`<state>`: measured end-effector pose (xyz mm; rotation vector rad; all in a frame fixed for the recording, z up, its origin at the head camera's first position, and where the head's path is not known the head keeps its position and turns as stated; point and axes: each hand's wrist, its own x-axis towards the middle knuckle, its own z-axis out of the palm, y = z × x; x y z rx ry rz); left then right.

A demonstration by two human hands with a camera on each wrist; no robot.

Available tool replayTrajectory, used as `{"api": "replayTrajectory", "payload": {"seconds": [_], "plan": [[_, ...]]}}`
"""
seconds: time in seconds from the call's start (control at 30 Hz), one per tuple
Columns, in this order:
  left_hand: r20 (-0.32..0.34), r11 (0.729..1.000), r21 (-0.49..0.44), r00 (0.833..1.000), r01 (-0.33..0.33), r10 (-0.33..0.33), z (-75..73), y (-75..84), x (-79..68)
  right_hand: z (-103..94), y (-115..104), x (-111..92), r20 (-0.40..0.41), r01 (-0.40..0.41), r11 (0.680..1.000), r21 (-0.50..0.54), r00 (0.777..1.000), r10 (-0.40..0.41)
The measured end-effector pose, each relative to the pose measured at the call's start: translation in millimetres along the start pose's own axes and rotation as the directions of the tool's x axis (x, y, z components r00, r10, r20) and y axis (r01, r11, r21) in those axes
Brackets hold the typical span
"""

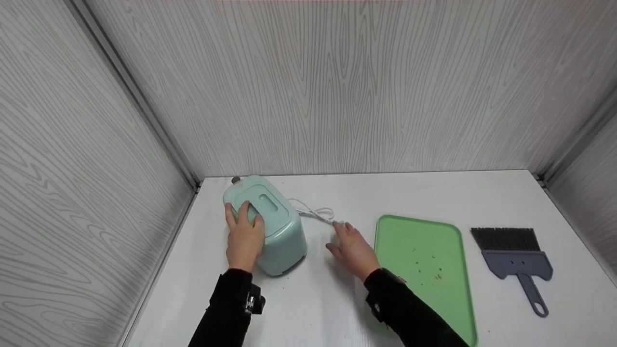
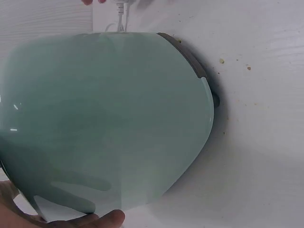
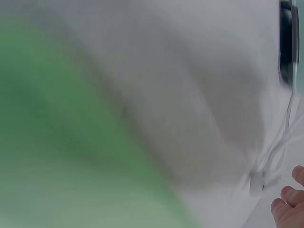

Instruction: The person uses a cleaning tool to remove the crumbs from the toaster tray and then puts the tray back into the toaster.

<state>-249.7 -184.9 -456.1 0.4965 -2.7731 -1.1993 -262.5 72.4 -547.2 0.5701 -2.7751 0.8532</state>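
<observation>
A mint-green toaster (image 1: 284,246) with a lid stands at the left of the white table. My left hand (image 1: 245,243) rests on its lid, fingers spread over the near-left part. In the left wrist view, the toaster's smooth side (image 2: 109,114) fills much of the picture, with left-hand fingers (image 2: 102,221) along its lower edge. A white power cord (image 1: 320,213) lies looped beside the toaster. At the cord's end is my right hand (image 1: 354,250), thumb and fingers apart. The right wrist view has the white plug (image 3: 257,183) just beside the right fingertips (image 3: 280,207).
A green tray (image 1: 419,299) with several brown crumbs lies right of the right hand, its left edge under the right sleeve. Farther right lies a grey brush (image 1: 518,262) with black bristles. More crumbs (image 2: 222,61) dot the table by the toaster. Grey wood-grain panels enclose the table.
</observation>
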Motion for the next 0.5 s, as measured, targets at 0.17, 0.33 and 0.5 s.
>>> {"api": "replayTrajectory", "payload": {"seconds": [0.17,0.33,0.5], "plan": [[-0.022,0.996,0.070,0.998,-0.052,0.053,-4.1,2.5,3.9,-33.2,28,-4,-0.013,-0.043,0.997,-0.060,0.999,0.042],[-0.039,0.960,0.215,0.980,-0.182,0.194,-5.7,7.1,7.7,-63.5,56,-11,-0.019,-0.067,0.993,-0.101,0.998,0.065],[0.017,0.895,0.316,0.945,-0.314,0.325,-1.0,17.1,8.0,-89.4,81,-20,-0.031,-0.100,0.984,-0.145,0.995,0.096]]}}
